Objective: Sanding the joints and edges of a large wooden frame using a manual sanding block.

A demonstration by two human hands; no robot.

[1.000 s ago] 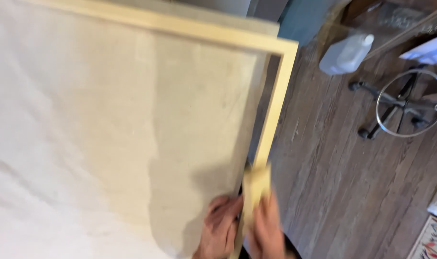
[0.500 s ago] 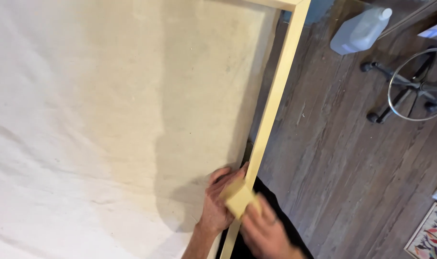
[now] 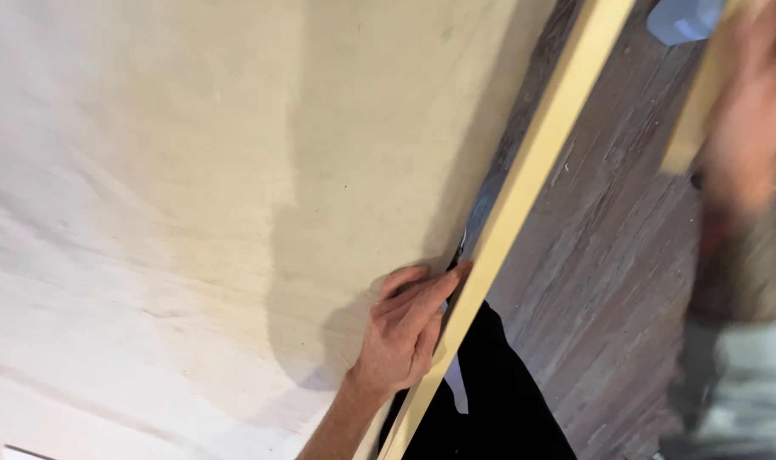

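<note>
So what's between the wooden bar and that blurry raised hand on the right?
In the head view, only bare dark wood-plank floor lies between the wooden bar and the blurred right hand.

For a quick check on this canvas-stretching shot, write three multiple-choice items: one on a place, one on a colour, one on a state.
1. Where does the left hand rest?
A. on the cloth beside the wooden bar
B. on the floor
C. on a chair

2. What colour is the wooden bar?
A. dark red
B. pale yellow
C. black

3. How does the right hand look?
A. sharp and flat on the cloth
B. blurred, raised at the upper right with a pale block
C. out of view

Answers:
1 A, its fingers press the cloth at the bar's inner edge.
2 B, the bar is light, unpainted wood against the grey-brown floor.
3 B, it is smeared by motion high above the floor.
</note>
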